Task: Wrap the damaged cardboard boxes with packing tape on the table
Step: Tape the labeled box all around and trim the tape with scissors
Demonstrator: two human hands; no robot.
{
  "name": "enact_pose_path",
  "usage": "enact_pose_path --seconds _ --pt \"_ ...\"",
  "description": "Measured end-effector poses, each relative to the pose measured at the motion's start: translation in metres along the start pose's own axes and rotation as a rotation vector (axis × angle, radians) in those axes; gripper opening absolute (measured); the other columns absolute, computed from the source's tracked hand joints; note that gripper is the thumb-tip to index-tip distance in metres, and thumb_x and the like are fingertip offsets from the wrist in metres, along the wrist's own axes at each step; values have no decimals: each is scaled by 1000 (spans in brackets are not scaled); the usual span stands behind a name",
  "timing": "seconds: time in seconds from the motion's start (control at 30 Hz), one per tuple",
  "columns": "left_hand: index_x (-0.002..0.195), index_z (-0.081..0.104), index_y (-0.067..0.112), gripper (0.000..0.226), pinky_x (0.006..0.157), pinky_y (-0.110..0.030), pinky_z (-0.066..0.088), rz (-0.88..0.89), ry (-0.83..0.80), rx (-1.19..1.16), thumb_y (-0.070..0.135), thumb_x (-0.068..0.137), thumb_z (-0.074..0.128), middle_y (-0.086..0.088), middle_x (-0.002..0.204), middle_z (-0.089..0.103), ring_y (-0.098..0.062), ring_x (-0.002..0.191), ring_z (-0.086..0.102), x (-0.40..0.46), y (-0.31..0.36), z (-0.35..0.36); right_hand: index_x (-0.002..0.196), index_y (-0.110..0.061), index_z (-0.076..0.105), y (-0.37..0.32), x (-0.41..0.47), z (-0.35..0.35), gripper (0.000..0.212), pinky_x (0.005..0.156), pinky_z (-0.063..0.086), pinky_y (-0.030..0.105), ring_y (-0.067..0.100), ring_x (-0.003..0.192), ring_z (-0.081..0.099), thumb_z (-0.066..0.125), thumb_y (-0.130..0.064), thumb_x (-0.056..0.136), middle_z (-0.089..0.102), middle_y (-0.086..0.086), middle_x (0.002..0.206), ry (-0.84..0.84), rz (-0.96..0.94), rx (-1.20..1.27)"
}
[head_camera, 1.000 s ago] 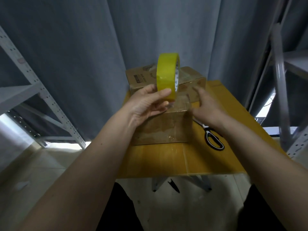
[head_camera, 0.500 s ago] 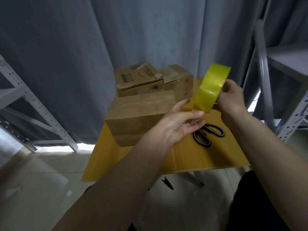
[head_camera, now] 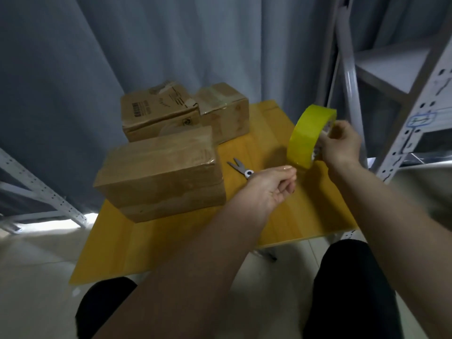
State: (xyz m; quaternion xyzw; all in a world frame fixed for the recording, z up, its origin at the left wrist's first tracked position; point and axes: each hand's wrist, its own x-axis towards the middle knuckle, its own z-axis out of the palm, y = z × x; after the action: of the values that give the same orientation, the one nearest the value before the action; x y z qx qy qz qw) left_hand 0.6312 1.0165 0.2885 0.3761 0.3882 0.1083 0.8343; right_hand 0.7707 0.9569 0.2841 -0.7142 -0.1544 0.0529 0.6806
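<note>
Head view: our right hand (head_camera: pixel 341 143) grips the tape roll (head_camera: pixel 309 138) upright above the table (head_camera: pixel 281 216); our left hand (head_camera: pixel 271 189), fingers pinched at its lower edge, has the nearest box (head_camera: pixel 159 172) at nine o'clock, long axis running left-right.

1. Dark barcode-like block printed on the top of the rear left cardboard box (head_camera: pixel 156 111); bars and any digits too blurred to read.
2. Thin dark printed lines and a faint round mark on the same top face; illegible.
3. Small dark square logo on the front face of that box, near its right edge; not readable.
4. Blue hand-drawn marking on the white shelf upright (head_camera: pixel 420 121) at right; no letters made out.
</note>
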Motion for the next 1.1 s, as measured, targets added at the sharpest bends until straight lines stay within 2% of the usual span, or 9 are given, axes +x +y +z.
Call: enact_pose_path --seconds 0.23,0.43,0.57,0.67,0.73,0.83,0.93,1.0,1.1 --pt "73 68 17 15 66 -22 49 138 295 461 14 86 72 -7 79 65 -11 57 48 62 33 15 114 -9 49 11 52 11 26 72 46 18 13 91 55 57 -4 90 55 0 98 92 -91 -98" --pt "76 58 13 16 53 -25 36 156 350 925 13 83 71 -5 69 51 -17 52 42 110 51 21 115 -10 52 38 76 24 26 86 44 26 13 97 52 56 -4 90 54 0 103 53 -64 -157" --pt "65 55 9 33 49 -16 46 113 284 1172 25 81 78 9 61 68 5 48 57 133 51 16 115 -13 58 58 82 27 26 84 41 25 12 96 52 55 -5 90 55 -3 101 15 -55 -223" --pt "68 60 11 32 80 -30 55 57 257 1398 34 79 79 4 71 73 -10 84 70 144 53 16 116 -15 58 69 80 29 27 85 41 26 12 96 52 54 -6 91 57 -4 101 -14 -68 -237" --pt "81 61 9 46 80 -35 53 54 302 1479 48 71 82 2 72 66 -23 94 67 145 59 13 116 -16 57 72 80 31 26 86 43 27 13 97 53 54 -8 91 58 -3 102 -9 -84 -240" --pt "120 53 10 93 80 -39 50 27 411 1530 69 53 82 -6 110 59 -31 109 59 139 60 0 118 -16 57 73 80 33 26 86 43 29 14 98 54 54 -10 93 62 3 108 0 -74 -236" --pt "99 55 10 84 65 -33 46 29 427 1511 71 49 82 -1 92 61 -24 90 62 141 60 -4 120 -15 56 72 80 33 26 83 41 26 14 98 54 55 -12 94 62 5 111 -7 -51 -240" --pt "84 64 10 64 56 -28 43 9 416 1434 65 57 82 3 70 70 -14 70 65 145 63 -7 121 -14 55 71 78 32 27 83 40 26 15 98 53 55 -15 95 61 7 113 -34 -21 -251" --pt "62 62 15 40 51 -26 44 47 408 1312 48 74 80 8 41 59 -5 39 55 141 63 -13 122 -11 53 70 73 27 29 87 44 32 26 108 57 57 -16 95 61 12 118 -76 31 -276"
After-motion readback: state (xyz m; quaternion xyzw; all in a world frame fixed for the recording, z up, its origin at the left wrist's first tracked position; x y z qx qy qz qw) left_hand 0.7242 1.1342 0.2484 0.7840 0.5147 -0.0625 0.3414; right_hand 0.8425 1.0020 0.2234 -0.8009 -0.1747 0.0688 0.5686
